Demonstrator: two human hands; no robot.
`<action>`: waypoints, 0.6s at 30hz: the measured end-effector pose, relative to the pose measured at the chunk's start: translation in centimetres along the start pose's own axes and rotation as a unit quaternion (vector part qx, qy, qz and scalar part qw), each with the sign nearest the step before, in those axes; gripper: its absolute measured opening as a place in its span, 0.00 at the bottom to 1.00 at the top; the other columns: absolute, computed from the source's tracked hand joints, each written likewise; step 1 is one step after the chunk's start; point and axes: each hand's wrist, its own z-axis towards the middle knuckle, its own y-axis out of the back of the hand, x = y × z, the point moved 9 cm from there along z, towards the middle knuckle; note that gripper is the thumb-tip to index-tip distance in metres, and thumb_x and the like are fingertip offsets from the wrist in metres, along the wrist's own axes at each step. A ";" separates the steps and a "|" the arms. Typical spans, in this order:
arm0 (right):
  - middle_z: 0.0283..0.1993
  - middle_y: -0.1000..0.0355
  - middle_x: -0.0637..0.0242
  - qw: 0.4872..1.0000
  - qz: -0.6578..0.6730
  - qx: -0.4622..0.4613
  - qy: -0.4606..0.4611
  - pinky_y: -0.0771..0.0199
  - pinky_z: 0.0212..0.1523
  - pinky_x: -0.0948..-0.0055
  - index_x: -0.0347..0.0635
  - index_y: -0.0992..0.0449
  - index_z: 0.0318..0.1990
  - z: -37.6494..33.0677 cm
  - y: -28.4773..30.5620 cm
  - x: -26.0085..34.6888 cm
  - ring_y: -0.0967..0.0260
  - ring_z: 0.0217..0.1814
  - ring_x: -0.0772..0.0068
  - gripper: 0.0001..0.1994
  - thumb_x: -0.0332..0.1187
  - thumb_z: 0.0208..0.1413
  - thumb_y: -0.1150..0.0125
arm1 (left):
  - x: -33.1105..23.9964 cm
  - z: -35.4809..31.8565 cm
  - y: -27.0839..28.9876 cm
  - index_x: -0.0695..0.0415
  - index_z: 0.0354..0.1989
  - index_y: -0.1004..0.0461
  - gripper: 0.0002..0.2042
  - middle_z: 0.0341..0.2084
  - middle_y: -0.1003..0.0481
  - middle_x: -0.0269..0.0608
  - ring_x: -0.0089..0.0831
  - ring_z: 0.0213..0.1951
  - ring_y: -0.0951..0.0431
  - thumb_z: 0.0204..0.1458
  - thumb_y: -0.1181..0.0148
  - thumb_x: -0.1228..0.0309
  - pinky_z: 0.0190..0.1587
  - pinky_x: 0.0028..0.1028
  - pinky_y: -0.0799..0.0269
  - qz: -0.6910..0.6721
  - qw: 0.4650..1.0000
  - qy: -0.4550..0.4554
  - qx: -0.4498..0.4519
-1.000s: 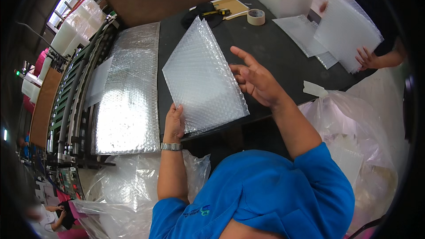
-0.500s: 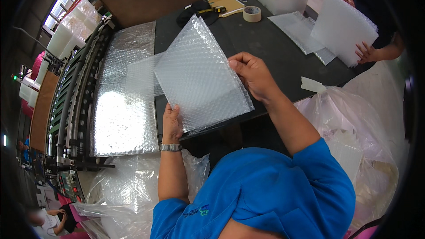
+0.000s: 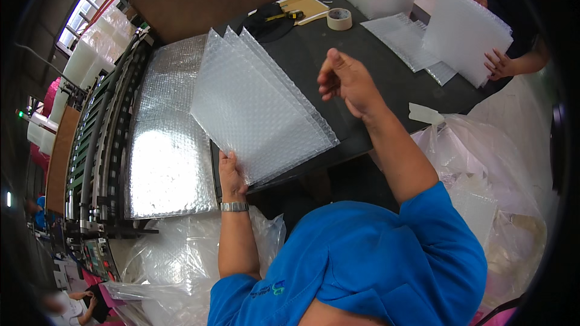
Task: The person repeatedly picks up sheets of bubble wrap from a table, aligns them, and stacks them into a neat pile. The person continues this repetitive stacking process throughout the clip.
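A small stack of clear bubble-wrap sheets (image 3: 254,108) leans over the table's front edge, its upper corners fanned apart. My left hand (image 3: 232,176) grips the stack at its lower left corner, with the thumb on top and the other fingers hidden beneath. To the right of the sheets, my right hand (image 3: 349,84) is raised above the dark tabletop (image 3: 314,60), touching nothing. Its thumb points up and its fingers are loosely curled and apart. Under the left part of the stack, a shiny bubble-wrap surface (image 3: 169,145) stretches toward the machine.
A slatted roller machine (image 3: 96,132) stands at the left. Farther back lie a tape roll (image 3: 339,19), a tape measure (image 3: 295,15) and a dark cap (image 3: 263,24). At the right, a co-worker's hand (image 3: 500,65) holds more bubble-wrap sheets (image 3: 462,36). Clear plastic bags (image 3: 477,151) hang near me.
My right hand has let go of the stack's right edge and lifted away from it. The sheets have tipped left and their upper corners have spread apart.
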 end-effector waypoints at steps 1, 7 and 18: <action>0.21 0.37 0.71 0.999 -0.029 0.014 -0.034 0.34 0.24 0.80 0.44 0.34 0.25 -0.1 -0.7 -0.4 0.38 0.21 0.81 0.19 0.50 0.55 0.53 | -0.1 0.0 -0.2 0.59 0.52 0.42 0.23 0.47 0.35 0.43 0.35 0.48 0.35 0.49 0.45 0.67 0.52 0.34 0.40 -0.003 1.000 -0.004 0.003; 0.19 0.41 0.75 0.942 -0.286 0.010 0.173 0.42 0.19 0.84 0.45 0.37 0.22 1.3 -3.1 1.2 0.44 0.21 0.87 0.16 0.45 0.57 0.53 | -0.4 -0.3 -1.0 0.59 0.51 0.41 0.22 0.47 0.34 0.42 0.35 0.47 0.34 0.48 0.44 0.65 0.52 0.34 0.40 0.014 1.000 -0.017 0.020; 0.16 0.44 0.74 0.969 -0.241 -0.001 0.056 0.45 0.17 0.81 0.42 0.38 0.19 3.3 -2.6 0.6 0.49 0.17 0.85 0.20 0.47 0.57 0.54 | -0.2 -0.3 -0.5 0.59 0.53 0.42 0.22 0.48 0.35 0.42 0.34 0.48 0.34 0.49 0.46 0.69 0.52 0.33 0.41 0.006 1.000 -0.019 0.014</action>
